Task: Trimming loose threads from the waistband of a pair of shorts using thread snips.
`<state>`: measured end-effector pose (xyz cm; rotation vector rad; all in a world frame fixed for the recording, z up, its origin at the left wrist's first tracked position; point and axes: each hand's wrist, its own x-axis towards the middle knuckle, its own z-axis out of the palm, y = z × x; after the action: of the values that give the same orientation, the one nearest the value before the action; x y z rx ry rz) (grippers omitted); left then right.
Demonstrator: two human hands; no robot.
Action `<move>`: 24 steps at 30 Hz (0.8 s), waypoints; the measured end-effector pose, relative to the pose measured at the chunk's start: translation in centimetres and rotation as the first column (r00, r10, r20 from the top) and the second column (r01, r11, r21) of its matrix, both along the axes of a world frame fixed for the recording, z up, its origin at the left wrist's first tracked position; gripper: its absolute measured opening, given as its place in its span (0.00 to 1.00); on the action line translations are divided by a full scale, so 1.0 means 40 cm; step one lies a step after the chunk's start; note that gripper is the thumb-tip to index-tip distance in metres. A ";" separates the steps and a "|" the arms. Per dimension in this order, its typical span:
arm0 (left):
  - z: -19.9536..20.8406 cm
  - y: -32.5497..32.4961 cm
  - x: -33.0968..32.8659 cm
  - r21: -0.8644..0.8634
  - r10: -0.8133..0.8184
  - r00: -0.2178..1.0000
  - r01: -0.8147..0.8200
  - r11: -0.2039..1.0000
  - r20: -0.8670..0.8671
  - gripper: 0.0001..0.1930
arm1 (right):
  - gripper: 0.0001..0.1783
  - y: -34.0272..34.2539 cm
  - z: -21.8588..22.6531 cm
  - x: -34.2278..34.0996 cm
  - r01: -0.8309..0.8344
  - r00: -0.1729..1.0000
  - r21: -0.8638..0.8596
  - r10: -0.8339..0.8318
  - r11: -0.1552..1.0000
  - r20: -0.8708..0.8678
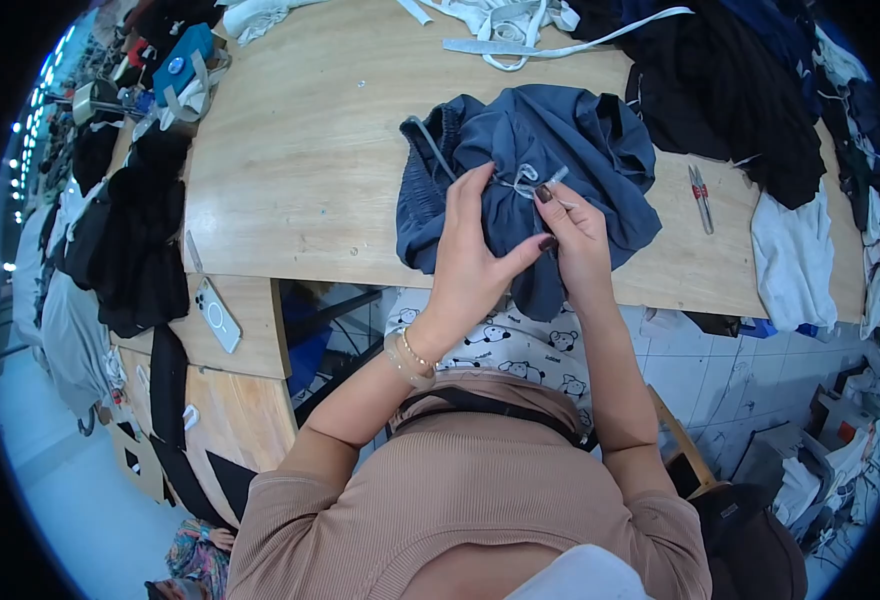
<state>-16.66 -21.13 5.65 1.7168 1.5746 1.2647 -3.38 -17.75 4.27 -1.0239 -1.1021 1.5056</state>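
"Pale wooden counter (290, 150) in a cluttered workroom. What's on it, left to right?"

"At its middle, near the front edge, a crumpled dark-blue fabric garment (600, 140). Left hand (465, 262) lies on it, thumb and forefinger apart; I can't tell whether hidden fingers hold cloth. Right hand (587, 240): grip pinched on a thin white cord (526, 172). Further right, slim silver-and-red metal snips (701, 200)."

"Handling advice?"

"I'd steady the cloth with the left and keep the cord's loop visible, untwisted."
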 end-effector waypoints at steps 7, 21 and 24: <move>-0.048 0.036 -0.035 -0.219 -0.001 0.897 0.108 0.970 0.441 0.25 | 0.11 0.008 0.010 0.016 -0.028 1.000 -0.024 0.028 0.999 0.012; -0.028 0.059 -0.007 -0.208 0.061 0.967 -0.009 0.978 0.247 0.19 | 0.03 0.036 0.044 0.015 0.171 0.943 0.439 -0.275 0.882 0.186; -0.028 0.066 -0.005 -0.190 0.071 0.956 -0.017 0.982 0.285 0.17 | 0.05 0.018 0.078 0.009 0.113 0.930 0.509 -0.272 0.854 0.249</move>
<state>-16.86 -18.51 4.53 1.3201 1.5087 1.2812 -3.02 -17.02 7.38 -0.9943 -1.4614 0.8451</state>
